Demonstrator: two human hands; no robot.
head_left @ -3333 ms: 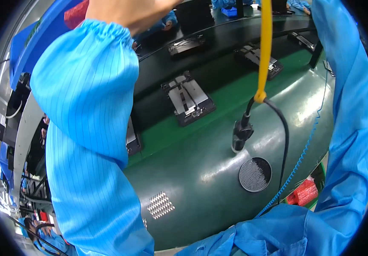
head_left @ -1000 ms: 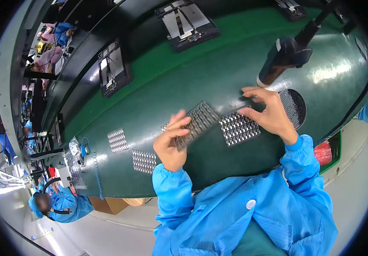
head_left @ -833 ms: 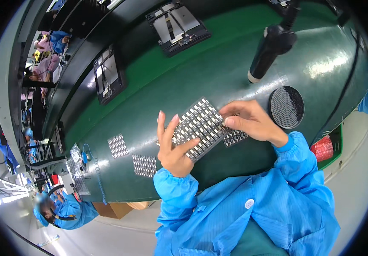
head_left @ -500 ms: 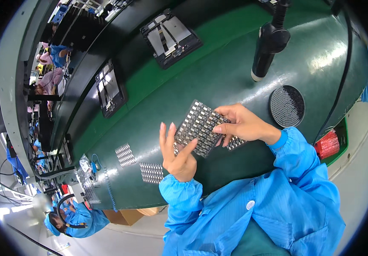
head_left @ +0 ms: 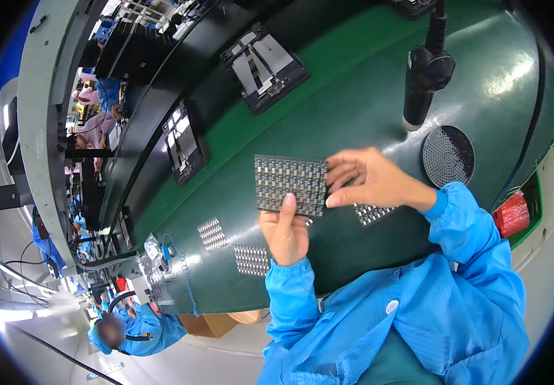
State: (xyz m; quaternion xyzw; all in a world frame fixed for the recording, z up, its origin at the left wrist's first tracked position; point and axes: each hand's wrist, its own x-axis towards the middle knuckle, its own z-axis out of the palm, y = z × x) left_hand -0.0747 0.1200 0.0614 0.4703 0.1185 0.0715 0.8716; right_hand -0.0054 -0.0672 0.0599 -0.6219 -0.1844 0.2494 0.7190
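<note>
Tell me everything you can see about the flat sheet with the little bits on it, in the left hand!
The sheet is thin, dark and roughly rectangular, with rows of small, pale, shiny pieces. It may be plastic or circuit board; I can't tell. It is held above the green table, its dotted face showing. The left hand holds its lower edge, thumb over the front. The right hand is at its right edge, but whether it touches is unclear.

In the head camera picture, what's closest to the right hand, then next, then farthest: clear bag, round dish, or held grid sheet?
1. Held grid sheet: in the left hand, beside the right hand.
2. Round dish: to the right.
3. Clear bag: far left.
</note>
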